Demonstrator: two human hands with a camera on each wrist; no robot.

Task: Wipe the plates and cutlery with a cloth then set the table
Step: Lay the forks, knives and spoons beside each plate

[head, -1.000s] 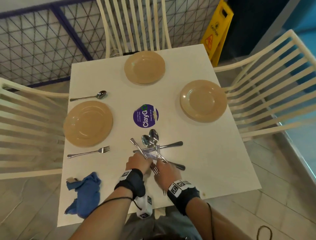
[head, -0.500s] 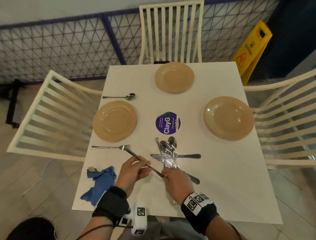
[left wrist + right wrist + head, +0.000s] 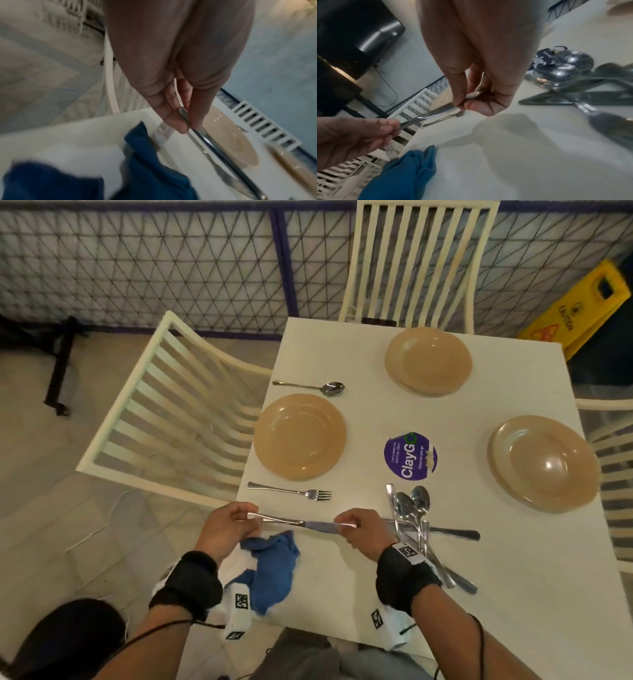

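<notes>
A steel table knife (image 3: 301,522) is held level above the near left part of the white table (image 3: 513,577). My left hand (image 3: 251,517) pinches its handle end, and my right hand (image 3: 346,525) pinches the blade end. In the wrist views the left hand (image 3: 185,121) and the right hand (image 3: 465,102) both grip the knife (image 3: 436,113). A crumpled blue cloth (image 3: 270,570) lies on the table just below the knife. Three tan plates (image 3: 299,436) (image 3: 428,361) (image 3: 544,463) sit at three sides of the table. A fork (image 3: 291,492) and a spoon (image 3: 311,386) flank the left plate.
A loose pile of spoons, knives and forks (image 3: 411,508) lies right of my right hand. A purple round sticker (image 3: 409,457) marks the table's middle. White slatted chairs (image 3: 178,412) stand at the left, far and right sides. A yellow caution sign (image 3: 582,302) stands at the far right.
Both hands have left the cutlery pile and carried one knife to the left, over the blue cloth. The knife has turned from slanted to level. The head view has swung left.
</notes>
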